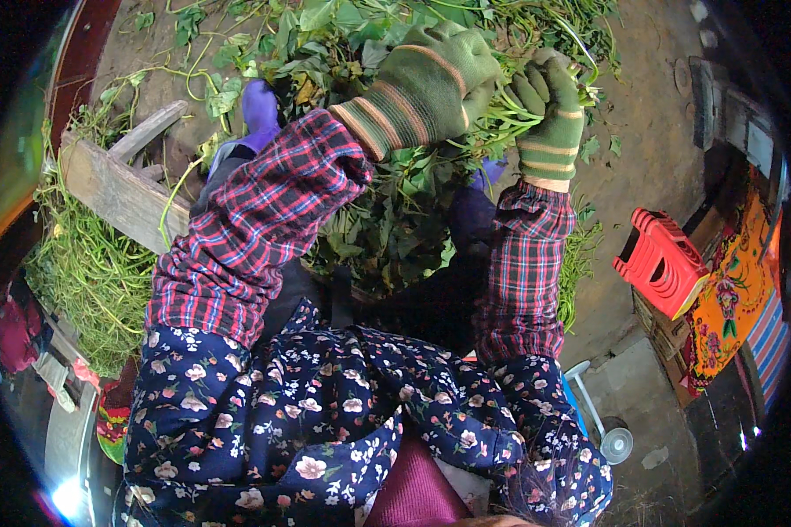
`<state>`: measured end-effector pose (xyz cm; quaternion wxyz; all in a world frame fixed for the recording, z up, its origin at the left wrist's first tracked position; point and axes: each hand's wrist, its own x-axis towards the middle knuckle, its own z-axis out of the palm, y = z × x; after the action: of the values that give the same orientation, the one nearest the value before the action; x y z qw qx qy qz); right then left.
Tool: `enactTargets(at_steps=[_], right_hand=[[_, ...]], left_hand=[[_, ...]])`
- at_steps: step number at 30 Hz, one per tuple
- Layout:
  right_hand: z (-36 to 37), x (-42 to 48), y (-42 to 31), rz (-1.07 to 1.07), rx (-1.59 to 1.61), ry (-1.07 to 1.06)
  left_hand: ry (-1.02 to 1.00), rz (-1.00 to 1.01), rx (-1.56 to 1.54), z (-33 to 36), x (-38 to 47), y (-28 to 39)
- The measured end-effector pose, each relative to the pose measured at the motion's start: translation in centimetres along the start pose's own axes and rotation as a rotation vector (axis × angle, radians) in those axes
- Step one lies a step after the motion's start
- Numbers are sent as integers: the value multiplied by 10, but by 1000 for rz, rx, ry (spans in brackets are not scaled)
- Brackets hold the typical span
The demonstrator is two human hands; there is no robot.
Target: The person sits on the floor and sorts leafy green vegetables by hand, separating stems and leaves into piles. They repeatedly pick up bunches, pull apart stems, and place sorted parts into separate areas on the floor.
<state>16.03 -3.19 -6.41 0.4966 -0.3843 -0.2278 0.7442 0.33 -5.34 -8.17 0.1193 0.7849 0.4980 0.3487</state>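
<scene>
Both hands wear green knit gloves with orange-striped cuffs. My left hand, its back toward the camera, is curled at the leafy end of a bunch of green stems; what its fingers hold is hidden. My right hand is closed around the same green stems, whose pale ends stick out beyond it on the right. Beneath and beyond both hands lies a large heap of leafy green vines, some leaves dark and wilted.
A wooden bench stands at left beside a pile of stripped stems. At right, a red plastic stool is near an orange patterned cloth. Purple shoes flank the heap. A white wheel is low at right.
</scene>
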Motion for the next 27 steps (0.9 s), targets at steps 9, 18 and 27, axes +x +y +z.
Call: enactTargets(at_steps=[9,18,27], right_hand=[[19,-14,9,-7,-162,-37],[9,-11,3,82,111,-257],[20,-12,11,40,-48,-133]], left_hand=[[-226,-366,331,-19,2,-10],[128,-236,-377,-21,4,0],[27,-192,-151,-17,7,2]])
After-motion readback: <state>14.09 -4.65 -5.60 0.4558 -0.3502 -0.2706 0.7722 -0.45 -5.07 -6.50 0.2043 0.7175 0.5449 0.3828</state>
